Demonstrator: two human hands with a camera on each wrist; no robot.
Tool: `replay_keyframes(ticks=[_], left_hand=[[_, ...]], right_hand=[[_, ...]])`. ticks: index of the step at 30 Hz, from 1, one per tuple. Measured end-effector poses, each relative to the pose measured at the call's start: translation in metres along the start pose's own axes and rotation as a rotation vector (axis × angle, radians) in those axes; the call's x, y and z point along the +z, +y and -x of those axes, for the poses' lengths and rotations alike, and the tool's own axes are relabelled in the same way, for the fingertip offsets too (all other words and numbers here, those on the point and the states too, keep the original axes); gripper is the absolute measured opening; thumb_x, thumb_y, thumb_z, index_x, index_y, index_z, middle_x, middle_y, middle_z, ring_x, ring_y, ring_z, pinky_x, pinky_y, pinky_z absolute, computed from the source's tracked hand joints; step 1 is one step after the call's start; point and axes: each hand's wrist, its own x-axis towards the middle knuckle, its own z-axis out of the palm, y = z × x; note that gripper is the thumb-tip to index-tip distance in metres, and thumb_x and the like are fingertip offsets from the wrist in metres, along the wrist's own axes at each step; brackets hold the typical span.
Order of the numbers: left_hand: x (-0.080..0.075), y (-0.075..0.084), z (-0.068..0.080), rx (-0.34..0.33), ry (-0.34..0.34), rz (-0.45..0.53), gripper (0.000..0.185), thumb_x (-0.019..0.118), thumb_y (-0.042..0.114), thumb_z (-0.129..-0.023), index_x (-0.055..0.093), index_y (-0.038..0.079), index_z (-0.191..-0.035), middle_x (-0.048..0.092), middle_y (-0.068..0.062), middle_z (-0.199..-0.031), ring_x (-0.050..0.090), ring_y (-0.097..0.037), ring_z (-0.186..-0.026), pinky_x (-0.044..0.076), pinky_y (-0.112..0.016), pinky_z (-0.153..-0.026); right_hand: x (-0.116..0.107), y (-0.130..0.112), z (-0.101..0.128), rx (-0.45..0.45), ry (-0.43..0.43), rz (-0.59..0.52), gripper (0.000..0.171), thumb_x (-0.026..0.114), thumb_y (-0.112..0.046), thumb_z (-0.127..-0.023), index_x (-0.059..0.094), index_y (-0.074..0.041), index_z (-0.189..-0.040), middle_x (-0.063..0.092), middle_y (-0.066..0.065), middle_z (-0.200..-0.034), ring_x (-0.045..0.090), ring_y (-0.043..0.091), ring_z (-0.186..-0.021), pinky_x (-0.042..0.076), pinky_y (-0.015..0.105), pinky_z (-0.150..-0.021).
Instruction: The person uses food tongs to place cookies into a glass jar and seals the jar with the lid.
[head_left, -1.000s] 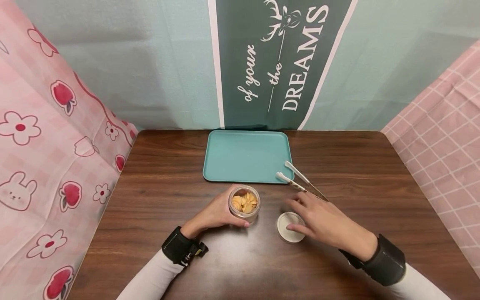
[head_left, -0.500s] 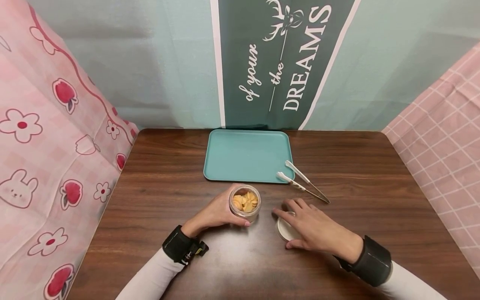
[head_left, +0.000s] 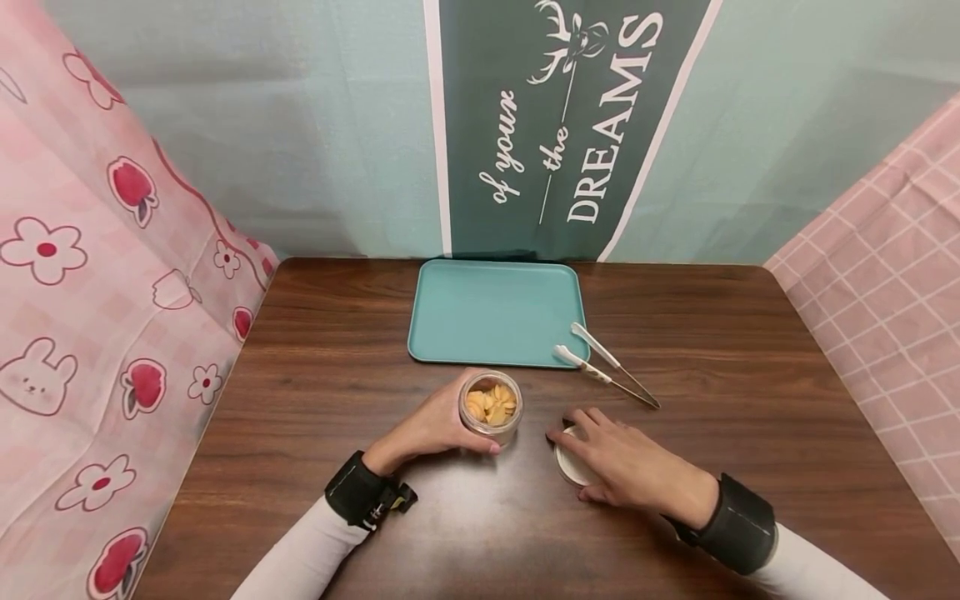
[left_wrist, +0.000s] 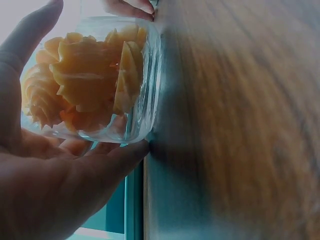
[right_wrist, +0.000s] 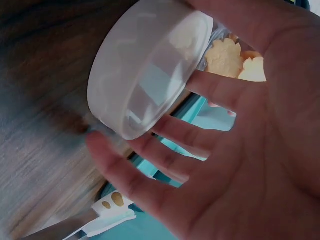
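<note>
The left hand (head_left: 435, 425) wraps around a small clear jar (head_left: 491, 407) of pale orange biscuits (left_wrist: 85, 80), its fingers curled about the glass wall, and the jar stands open on the wooden surface (head_left: 315, 392) just in front of the teal tray (head_left: 491, 312). The right hand (head_left: 622, 462) lies over a white lid (head_left: 570, 462) just right of the jar; in the right wrist view its fingers (right_wrist: 150, 190) are spread and bent around the lid's rim (right_wrist: 150, 65), touching it but not plainly clamped.

The likeliest trouble is the lid: smooth and shallow, it could slide out of so loose a hold, or tip and drop onto the surface. A lid brought in crooked could knock the open jar and spill biscuits if the left hand slackens. The metal tongs (head_left: 607, 367), resting with their tips on the tray corner just beyond the right hand, could be nudged by the knuckles
</note>
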Motion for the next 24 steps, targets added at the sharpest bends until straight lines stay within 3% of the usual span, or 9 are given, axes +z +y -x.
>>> replay_keyframes(ticks=[4,10,18,24], left_hand=[[0.000,0.000,-0.001,0.002,0.000,0.005,0.097,0.102,0.021,-0.068,0.049,0.012,-0.148,0.062,-0.003,-0.139,0.058,-0.020,-0.127,0.044,-0.042,-0.114],[0.001,0.000,-0.001,0.004,0.001,0.006,0.097,0.102,0.021,-0.068,0.049,0.013,-0.148,0.062,-0.004,-0.139,0.058,-0.020,-0.127,0.044,-0.043,-0.114],[0.001,0.001,-0.001,0.011,0.009,-0.003,0.097,0.103,0.022,-0.067,0.050,0.012,-0.147,0.063,-0.005,-0.139,0.059,-0.022,-0.128,0.044,-0.044,-0.115],[0.001,0.002,-0.002,0.019,0.012,-0.011,0.096,0.103,0.022,-0.067,0.050,0.013,-0.147,0.063,-0.005,-0.139,0.060,-0.021,-0.127,0.045,-0.044,-0.114]], right_hand=[[0.001,0.002,0.001,-0.046,0.039,0.021,0.074,0.094,-0.030,-0.078,0.061,-0.011,-0.142,0.055,0.008,-0.122,0.055,0.023,-0.107,0.058,0.038,-0.075],[-0.010,0.001,0.000,-0.080,0.047,0.051,0.072,0.095,-0.029,-0.078,0.062,-0.009,-0.139,0.055,0.007,-0.119,0.056,0.022,-0.105,0.059,0.036,-0.075],[-0.049,0.000,-0.008,-0.142,0.127,0.173,0.076,0.099,-0.030,-0.073,0.061,-0.008,-0.135,0.057,0.007,-0.117,0.058,0.025,-0.106,0.060,0.039,-0.081],[-0.078,-0.005,-0.016,-0.190,0.168,0.232,0.079,0.098,-0.030,-0.074,0.060,-0.005,-0.139,0.057,0.014,-0.126,0.058,0.033,-0.113,0.060,0.044,-0.082]])
